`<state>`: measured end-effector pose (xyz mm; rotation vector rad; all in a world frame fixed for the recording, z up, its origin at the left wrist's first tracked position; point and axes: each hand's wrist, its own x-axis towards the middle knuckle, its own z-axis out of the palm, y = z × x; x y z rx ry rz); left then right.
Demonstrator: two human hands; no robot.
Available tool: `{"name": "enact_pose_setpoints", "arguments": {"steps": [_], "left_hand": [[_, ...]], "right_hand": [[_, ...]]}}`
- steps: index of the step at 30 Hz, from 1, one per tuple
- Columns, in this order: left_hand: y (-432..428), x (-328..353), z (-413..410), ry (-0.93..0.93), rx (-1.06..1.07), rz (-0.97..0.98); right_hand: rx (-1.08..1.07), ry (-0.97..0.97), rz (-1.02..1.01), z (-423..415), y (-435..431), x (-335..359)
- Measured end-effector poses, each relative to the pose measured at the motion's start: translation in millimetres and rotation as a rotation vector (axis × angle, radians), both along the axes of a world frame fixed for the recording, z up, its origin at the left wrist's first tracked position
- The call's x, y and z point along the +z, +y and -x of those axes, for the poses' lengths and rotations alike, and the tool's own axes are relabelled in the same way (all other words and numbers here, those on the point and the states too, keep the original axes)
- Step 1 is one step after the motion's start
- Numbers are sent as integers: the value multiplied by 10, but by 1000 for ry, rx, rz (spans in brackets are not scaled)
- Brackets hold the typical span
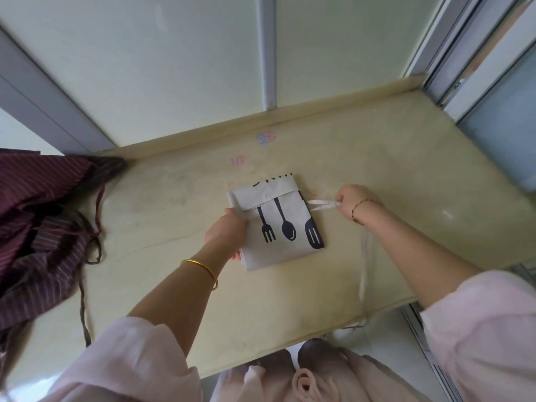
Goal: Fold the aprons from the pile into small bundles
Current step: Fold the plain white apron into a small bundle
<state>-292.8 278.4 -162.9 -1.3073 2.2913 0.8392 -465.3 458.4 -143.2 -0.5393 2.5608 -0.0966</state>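
A grey apron (285, 250) printed with a black fork, spoon and spatula lies folded into a small rectangle in the middle of the counter. My left hand (227, 229) grips its left edge and holds it down. My right hand (352, 200) is closed on the apron's white strap (320, 205), pulled taut to the right of the bundle. The strap's loose end trails down past my right forearm toward the counter's front edge. A pile of dark maroon striped aprons (37, 227) lies at the left end of the counter, its dark ties hanging over the front.
The pale yellow counter (174, 256) has a raised lip along the back wall. Small pink and blue stickers (266, 137) mark its surface behind the bundle. A window frame (475, 59) stands at the right.
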Motion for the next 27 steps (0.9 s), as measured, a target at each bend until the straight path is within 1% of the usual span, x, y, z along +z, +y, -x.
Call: {"name": "enact_pose_setpoints", "arguments": {"steps": [2, 4, 5, 7, 8, 9, 10, 11, 12, 13, 14, 15, 18, 23, 27], "left_hand": [[4, -4, -2, -8, 12, 27], [22, -11, -6, -14, 33, 65], [35, -6, -9, -17, 38, 113], [59, 17, -21, 3, -17, 292], [74, 36, -25, 45, -91, 386], [95, 57, -25, 112, -186, 429], [126, 70, -21, 178, -284, 399], [155, 76, -28, 222, -384, 307], [181, 79, -41, 220, -486, 190], [202, 66, -59, 187, -579, 92], [211, 51, -84, 139, -668, 33], [214, 36, -109, 94, -742, 20], [209, -8, -148, 57, -905, 100], [213, 24, -144, 73, -1010, 181], [230, 56, -198, 157, -1085, 303]], "right_hand": [[-12, 234, -111, 160, -11, 176], [35, 391, -229, 262, -12, 311], [62, 417, -276, 284, -11, 334], [125, 422, -326, 261, -41, 361], [182, 423, -298, 205, -80, 365], [263, 425, -219, 134, -125, 327], [354, 394, -77, 38, -172, 275], [437, 321, 92, -74, -213, 203], [509, 222, 235, -200, -236, 120], [560, 129, 320, -314, -249, 39], [588, 69, 352, -380, -249, -36], [596, 49, 338, -403, -238, -120], [541, 29, 318, -331, -171, -288], [546, -25, 425, -207, -114, -359], [582, -71, 462, -173, -77, -339]]}}
